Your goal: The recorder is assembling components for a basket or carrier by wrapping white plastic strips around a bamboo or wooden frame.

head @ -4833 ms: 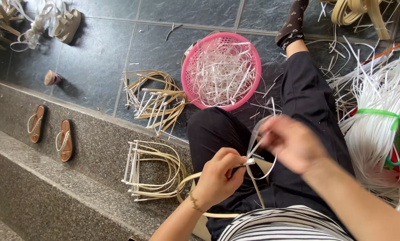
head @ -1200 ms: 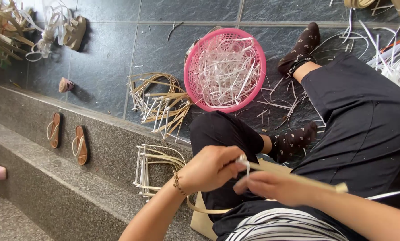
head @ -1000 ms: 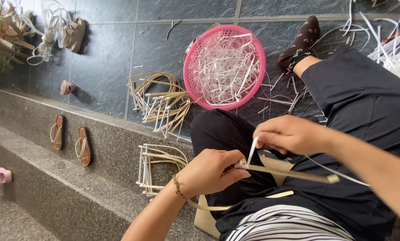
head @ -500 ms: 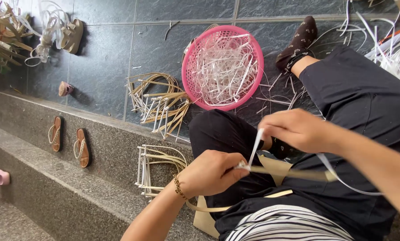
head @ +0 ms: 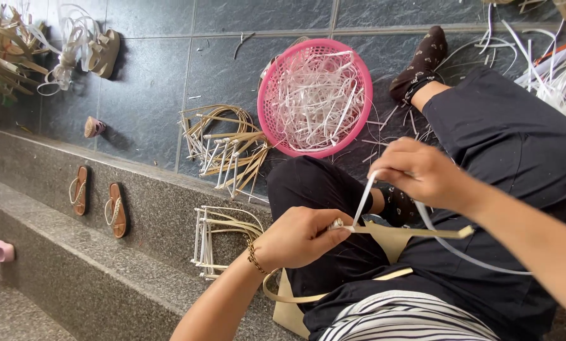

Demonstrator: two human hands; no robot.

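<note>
Low in the middle of the frame, the left hand [head: 299, 237] is curled nearly shut, thumb and fingertips pinching the end of a flat tan strip [head: 415, 232] that runs out level to the right, apparently to hold it steady over the lap. Just above and to the right, the right hand [head: 422, 173] pinches a thin white strip [head: 363, 201] by its upper end, so it slants taut down to the left hand's fingertips where the two strips meet; the rest of it trails off toward the lower right. At upper centre a pink basket [head: 267, 101] full of white strips sits on the dark tile floor [head: 150, 95] beside the knee, within easy reach. Left of it lie bundles of tan strips [head: 226, 148], and brown sandals [head: 97, 205] rest on the granite step [head: 56, 278].
</note>
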